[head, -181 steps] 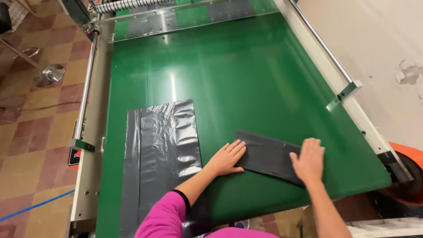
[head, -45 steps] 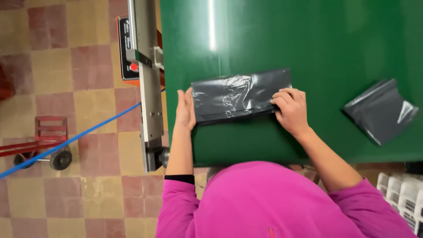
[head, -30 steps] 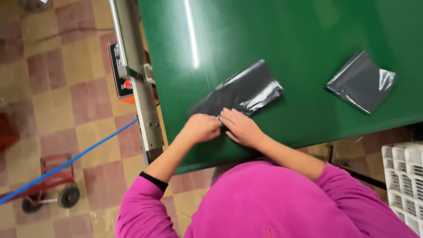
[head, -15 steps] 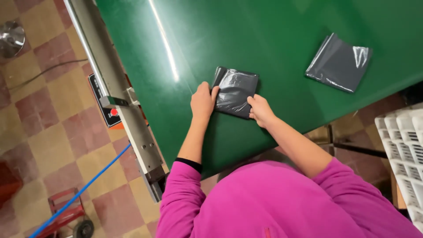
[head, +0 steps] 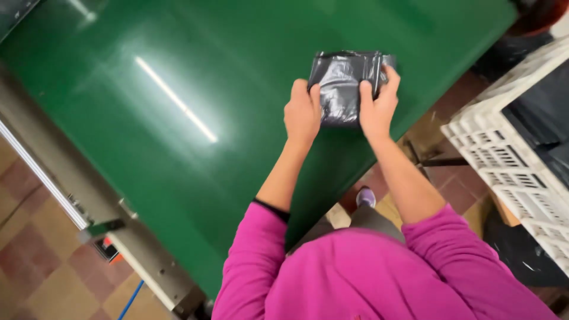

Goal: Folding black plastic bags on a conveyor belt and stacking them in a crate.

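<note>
Fingers (head: 313,98) of both hands clamp a folded black plastic bag (head: 344,83), left hand (head: 302,115) and right hand (head: 378,106) pinching opposite edges to keep its folds shut above the green counter (head: 178,106); a white crate (head: 515,160) stands beside.

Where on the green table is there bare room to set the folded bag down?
The green table shows bare from the metal side rail across to the left hand. It is crowded only at the near right edge, where both hands, the right hand too, hold the folded black bag, beside the white crate.
</note>
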